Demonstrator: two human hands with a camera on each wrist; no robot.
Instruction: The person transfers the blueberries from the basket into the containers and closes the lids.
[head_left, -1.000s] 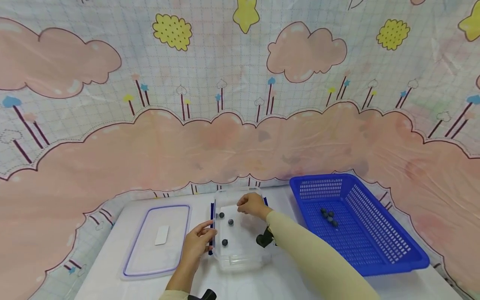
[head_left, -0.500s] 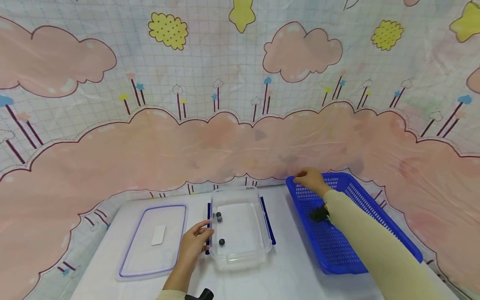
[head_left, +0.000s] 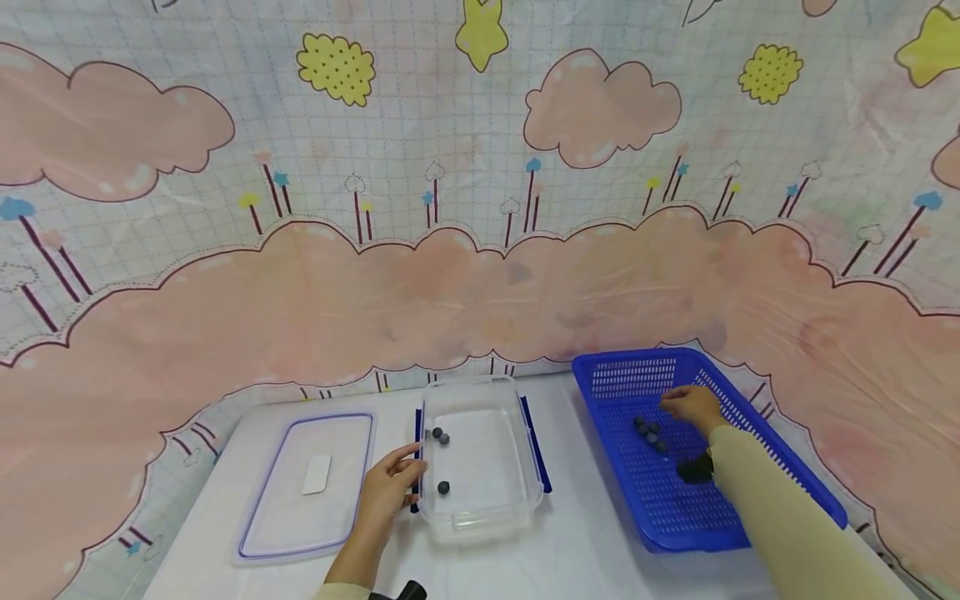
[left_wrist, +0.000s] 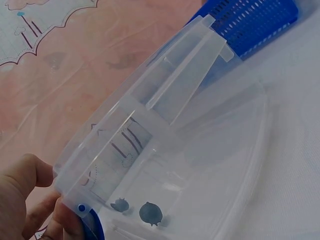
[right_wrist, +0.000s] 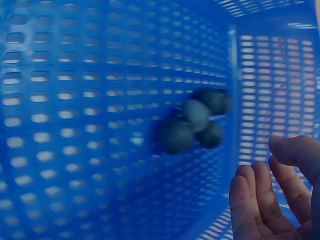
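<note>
My left hand point(head_left: 390, 483) holds the left side of a clear plastic container point(head_left: 487, 525) by its blue side latch point(left_wrist: 92, 222). Inside it, a dark blueberry point(head_left: 444, 487) lies towards the front. Another blueberry point(head_left: 445, 439) sits close to the left wall, beside a further one point(head_left: 437, 432). Over the blue basket point(head_left: 637, 508), my right hand point(head_left: 693, 406) hovers with thumb and fingers apart and nothing between them, as the right wrist view shows. Several blueberries point(right_wrist: 175, 135) are clustered on the basket floor, just left of that hand.
A clear lid point(head_left: 258, 508) with a purple-blue seal and a white label point(head_left: 317, 474) lies left of the container. All of it stands on a white table point(head_left: 585, 533). A patterned cloth point(head_left: 450, 300) hangs behind.
My right hand has moved from above the container to the basket's far edge, then down over the berries. One blueberry in the container has rolled left. My left hand stays put.
</note>
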